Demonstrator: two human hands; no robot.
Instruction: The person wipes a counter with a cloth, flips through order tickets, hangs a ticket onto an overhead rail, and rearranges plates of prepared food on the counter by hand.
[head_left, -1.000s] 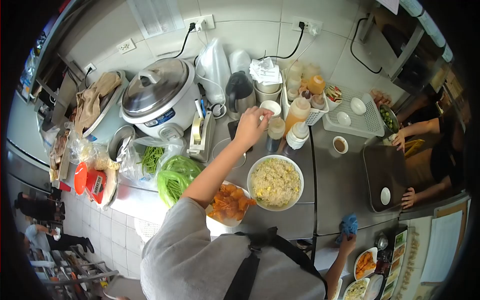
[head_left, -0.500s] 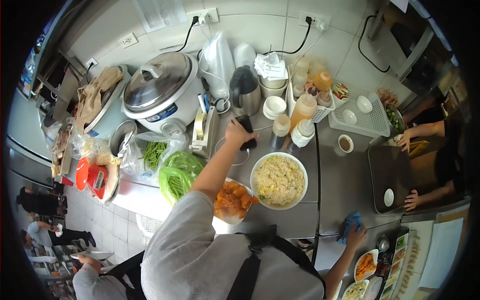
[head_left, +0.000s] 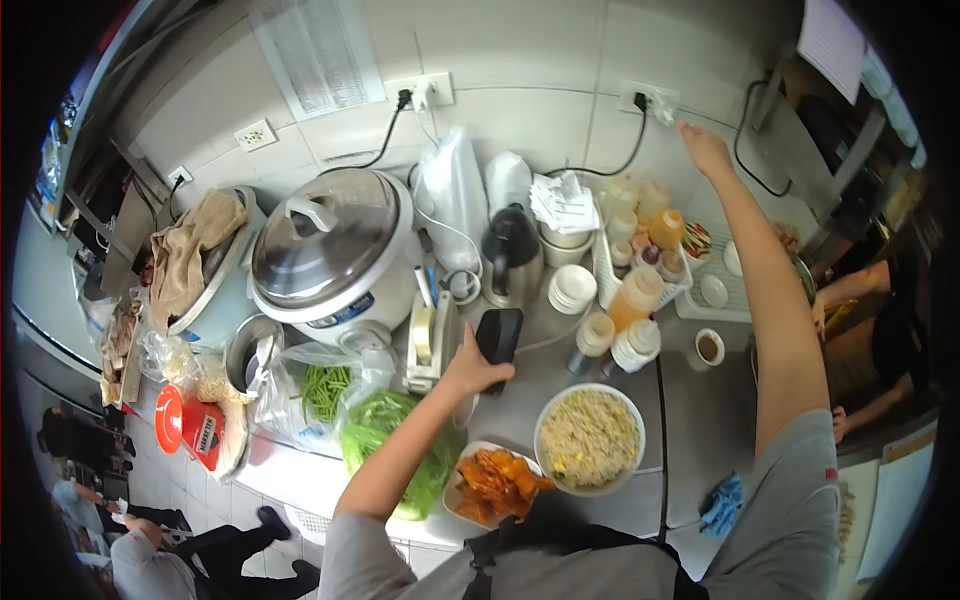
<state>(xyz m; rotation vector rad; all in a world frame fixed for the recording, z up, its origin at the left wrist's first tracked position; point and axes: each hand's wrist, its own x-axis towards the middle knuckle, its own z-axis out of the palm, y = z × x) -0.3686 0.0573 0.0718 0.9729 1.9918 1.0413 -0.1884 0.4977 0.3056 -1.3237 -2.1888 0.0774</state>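
A dark smartphone [head_left: 498, 335] is in my left hand [head_left: 472, 370]; the fingers are at its left side and the thumb lies across its lower end. A white cable runs close by. My right hand [head_left: 706, 150] is raised to the wall, its fingertips beside a white plug [head_left: 662, 106] at the outlet. Those fingers are blurred, so whether they grip the plug is unclear. A bowl of fried rice [head_left: 590, 440] and a plate of orange-sauced fried pieces [head_left: 496, 484] stand nearest me. A crumpled blue cloth [head_left: 722, 505] lies on the counter at right.
Left of the phone are a tape dispenser [head_left: 432, 345], a rice cooker [head_left: 335, 250] and green vegetables in bags [head_left: 400, 440]. Sauce bottles [head_left: 635, 300], a steel jug [head_left: 512, 255] and small white bowls [head_left: 573, 288] stand behind. A co-worker's arm [head_left: 860, 285] shows at right.
My right hand has left the blue cloth on the counter and risen to the wall outlet. My left hand stays at the phone. The view has tilted up toward the wall.
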